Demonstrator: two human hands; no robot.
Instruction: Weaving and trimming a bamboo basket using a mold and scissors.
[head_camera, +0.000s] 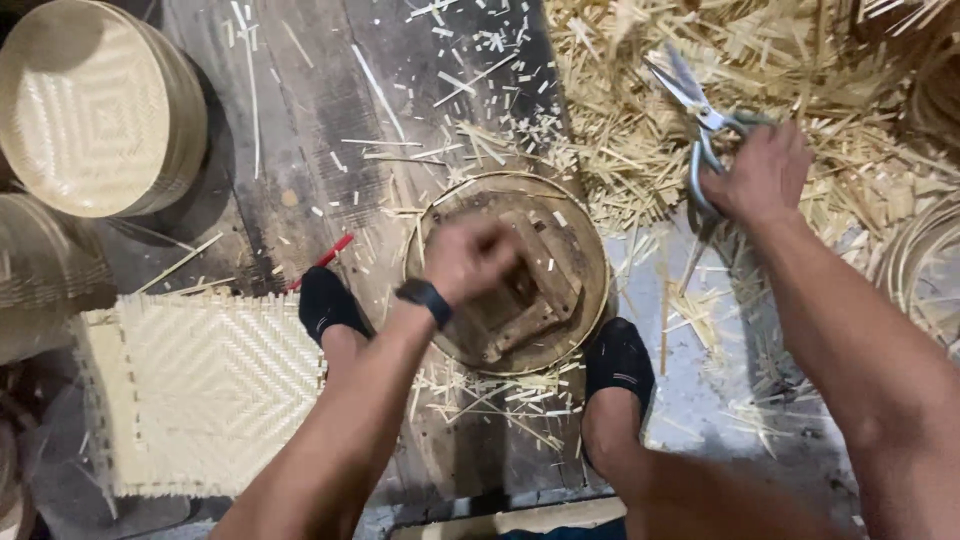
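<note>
Round form: a wooden disc with raised blocks on top, ringed by a thin bamboo hoop. It lies on the floor between the person's two feet, each in a black sock.

Left hand: over the left part of the form, blurred; it seems to rest on or just above the wood, fingers curled loosely, and whether they grip anything cannot be told. A black watch sits on the wrist.

Right hand: raised over the scrap pile to the right of the form, fingers closed around the handles of the shears.

Shears: metal, blades parted and pointing up and to the left, away from the form.

Scrap pile: pale bamboo offcuts heaped along the upper right, with loose bits strewn over the floor and around the form.

Woven mat: flat square of pale bamboo weave with a diamond pattern, on the floor at lower left, touching the left foot.

Round basket: woven, same diamond pattern, at upper left, well apart from the form.

Second basket: partly in view at the left edge, just above the mat.

Red pencil: thin stick on the floor just beside the left foot.

Hoops: bamboo rings at the right edge, partly cut off.
</note>
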